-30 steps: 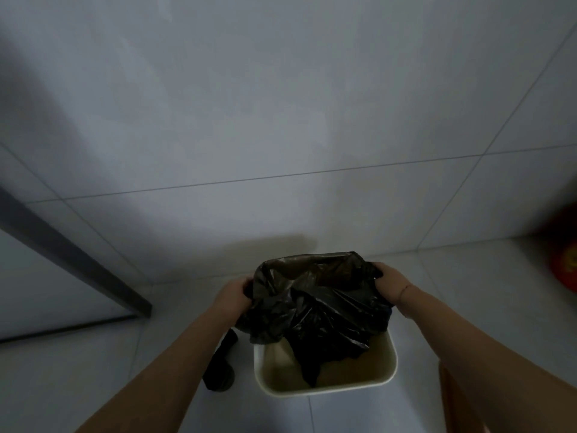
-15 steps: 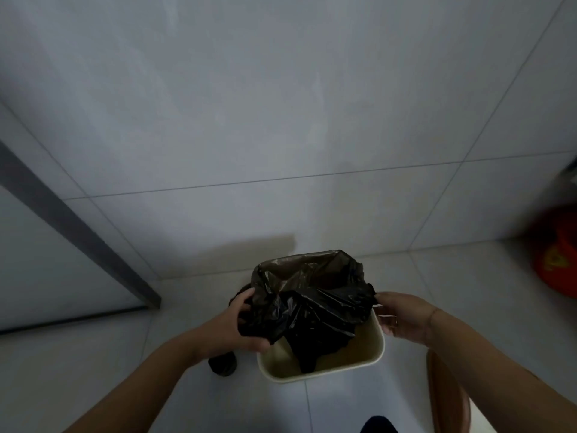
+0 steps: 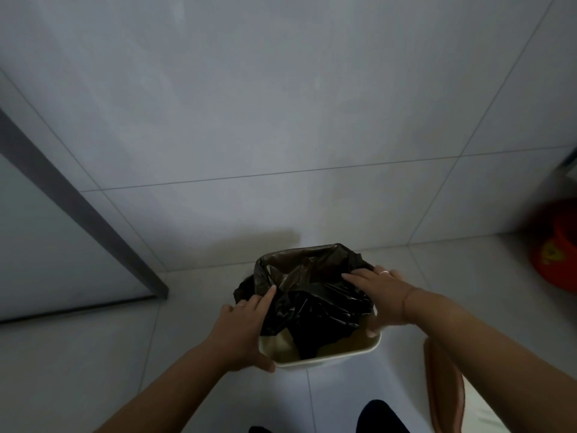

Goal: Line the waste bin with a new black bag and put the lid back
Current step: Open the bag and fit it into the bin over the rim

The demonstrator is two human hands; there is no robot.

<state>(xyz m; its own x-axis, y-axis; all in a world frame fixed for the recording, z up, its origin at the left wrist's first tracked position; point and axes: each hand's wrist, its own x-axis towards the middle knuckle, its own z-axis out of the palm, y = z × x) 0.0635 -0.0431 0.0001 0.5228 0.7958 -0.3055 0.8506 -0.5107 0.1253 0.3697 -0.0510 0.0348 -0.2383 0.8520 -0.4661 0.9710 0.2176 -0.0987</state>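
Note:
A cream waste bin (image 3: 324, 360) stands on the tiled floor against the wall. A crumpled black bag (image 3: 315, 301) hangs over its far rim and sags inside; the near rim is bare. My left hand (image 3: 242, 329) grips the bag's left edge at the bin's left side, thumb under the near corner. My right hand (image 3: 379, 296) lies on the bag's right edge, fingers spread over the plastic, thumb at the bin's right rim. The lid is a brown curved piece (image 3: 443, 389) at the lower right, partly behind my right forearm.
A white tiled wall rises just behind the bin. A grey metal door frame (image 3: 81, 210) runs diagonally at the left. A red bucket (image 3: 559, 248) sits on the floor at the far right. A dark shape (image 3: 382, 417) shows at the bottom edge.
Both hands have moved nearer along the bin's sides, drawing the bag's edges down. The right hand now rests on the bag's right edge. The camera has tilted down slightly.

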